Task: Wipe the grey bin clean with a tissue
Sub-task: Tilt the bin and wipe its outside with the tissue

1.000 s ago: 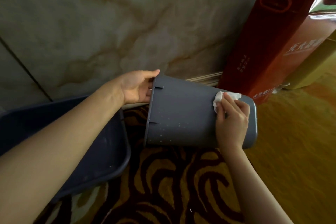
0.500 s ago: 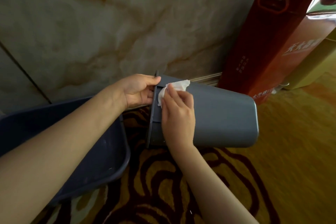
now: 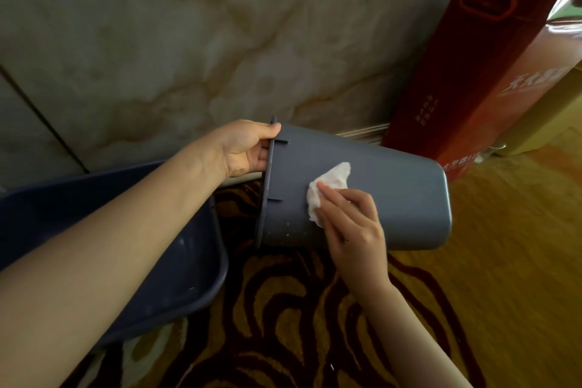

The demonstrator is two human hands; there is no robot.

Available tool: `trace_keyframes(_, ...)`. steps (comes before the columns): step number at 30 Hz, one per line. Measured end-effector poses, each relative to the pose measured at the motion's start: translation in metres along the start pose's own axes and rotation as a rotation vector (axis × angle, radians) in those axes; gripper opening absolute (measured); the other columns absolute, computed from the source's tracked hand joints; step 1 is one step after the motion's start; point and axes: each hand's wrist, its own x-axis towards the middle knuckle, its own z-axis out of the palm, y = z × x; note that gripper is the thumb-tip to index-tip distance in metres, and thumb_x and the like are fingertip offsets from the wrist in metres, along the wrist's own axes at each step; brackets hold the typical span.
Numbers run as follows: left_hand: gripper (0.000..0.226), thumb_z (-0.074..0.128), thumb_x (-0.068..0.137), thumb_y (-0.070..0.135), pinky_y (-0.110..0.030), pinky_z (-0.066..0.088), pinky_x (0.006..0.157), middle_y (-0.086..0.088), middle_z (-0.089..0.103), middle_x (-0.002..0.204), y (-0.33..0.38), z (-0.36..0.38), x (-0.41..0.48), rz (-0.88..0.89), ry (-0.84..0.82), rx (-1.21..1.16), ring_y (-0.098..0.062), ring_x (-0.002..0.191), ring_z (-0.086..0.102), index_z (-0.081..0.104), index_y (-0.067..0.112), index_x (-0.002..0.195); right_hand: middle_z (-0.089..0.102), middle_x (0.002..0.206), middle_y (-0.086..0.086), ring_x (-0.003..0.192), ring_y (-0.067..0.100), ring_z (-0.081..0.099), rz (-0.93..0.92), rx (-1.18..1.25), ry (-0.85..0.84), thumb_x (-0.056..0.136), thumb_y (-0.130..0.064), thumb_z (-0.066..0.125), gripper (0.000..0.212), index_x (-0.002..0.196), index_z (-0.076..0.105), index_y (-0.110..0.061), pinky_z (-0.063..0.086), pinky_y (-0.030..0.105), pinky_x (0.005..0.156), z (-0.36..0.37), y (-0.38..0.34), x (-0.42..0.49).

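Note:
The grey bin point(image 3: 400, 195) lies on its side in mid-air above the carpet, its rim to the left and its base to the right. My left hand point(image 3: 248, 148) grips the rim at the top left, fingers hooked over the edge. A crumpled white tissue point(image 3: 327, 189) is pressed flat against the bin's outer wall near the middle. My right hand point(image 3: 352, 227) holds the tissue there with its fingers. Small pale specks show on the wall low down near the rim.
A dark blue tub point(image 3: 176, 261) sits at the left under my left forearm. Tall red boxes point(image 3: 456, 66) stand against the marble wall point(image 3: 189, 41) at the right. A brown swirl-patterned carpet point(image 3: 283, 324) covers the floor below.
My right hand swept the tissue from the bin's base end to the rim, then back toward the middle of the wall. The left hand kept its grip on the rim.

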Motion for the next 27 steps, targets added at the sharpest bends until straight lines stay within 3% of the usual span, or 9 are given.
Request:
trace_keyframes(6,0.016,0.043,0.095,0.016,-0.023,0.055,0.045,-0.005,0.061,0.079,0.000,0.006,0.002,0.009,0.049,-0.016,-0.008,0.045,0.065,0.055,0.010,0.086,0.069,0.109,0.003,0.094,0.018,0.053,0.248,0.034,0.078,0.084,-0.007,0.063,0.021,0.105,0.068,-0.009,0.037,0.017,0.078,-0.001,-0.018,0.021)
trace_keyframes(10,0.019,0.043,0.095,0.016,-0.020,0.054,0.044,-0.005,0.059,0.077,-0.001,0.013,0.003,0.023,0.081,-0.017,-0.009,0.046,0.064,0.054,0.010,0.081,0.070,0.108,0.002,0.092,0.019,0.055,0.170,0.182,0.014,0.086,-0.010,0.061,0.018,0.102,0.070,-0.009,0.047,0.026,0.076,0.015,-0.055,0.039)
trace_keyframes(14,0.019,0.043,0.095,0.015,-0.021,0.054,0.045,-0.005,0.058,0.077,-0.002,0.012,0.001,0.019,0.102,-0.027,-0.013,0.059,0.062,0.053,0.010,0.080,0.070,0.107,0.003,0.088,0.018,0.055,0.115,0.101,0.071,0.086,-0.007,0.062,0.022,0.108,0.067,-0.006,0.049,0.025,0.074,0.025,-0.066,0.030)
trace_keyframes(17,0.019,0.043,0.095,0.016,-0.021,0.054,0.045,-0.004,0.059,0.076,-0.002,0.012,0.002,0.020,0.114,-0.005,-0.008,0.044,0.063,0.053,0.011,0.080,0.069,0.109,0.002,0.093,0.017,0.053,0.037,0.073,0.066,0.088,-0.008,0.059,0.022,0.108,0.067,-0.007,0.048,0.024,0.077,0.025,-0.054,0.016)
trace_keyframes(20,0.018,0.043,0.095,0.017,-0.022,0.054,0.045,-0.004,0.059,0.077,0.000,0.013,0.004,0.019,0.111,0.003,-0.007,0.044,0.063,0.054,0.011,0.082,0.068,0.111,0.004,0.096,0.017,0.051,0.016,0.020,0.084,0.089,-0.009,0.055,0.024,0.110,0.065,-0.006,0.045,0.021,0.082,0.020,-0.033,0.001)
trace_keyframes(23,0.019,0.042,0.095,0.016,-0.021,0.054,0.044,-0.004,0.059,0.077,0.002,0.011,0.004,0.020,0.093,0.013,-0.007,0.043,0.063,0.054,0.010,0.083,0.066,0.115,0.005,0.098,0.019,0.050,0.047,-0.066,0.134,0.088,-0.008,0.056,0.026,0.112,0.065,-0.004,0.038,0.018,0.090,0.010,-0.002,-0.014)
trace_keyframes(27,0.020,0.041,0.095,0.014,-0.021,0.054,0.043,-0.005,0.059,0.077,0.003,0.011,0.004,0.035,0.092,0.045,-0.006,0.042,0.064,0.054,0.010,0.081,0.067,0.113,0.009,0.093,0.027,0.051,0.210,-0.202,0.244,0.087,-0.008,0.054,0.023,0.106,0.066,-0.004,0.034,0.018,0.087,-0.014,0.050,-0.027)
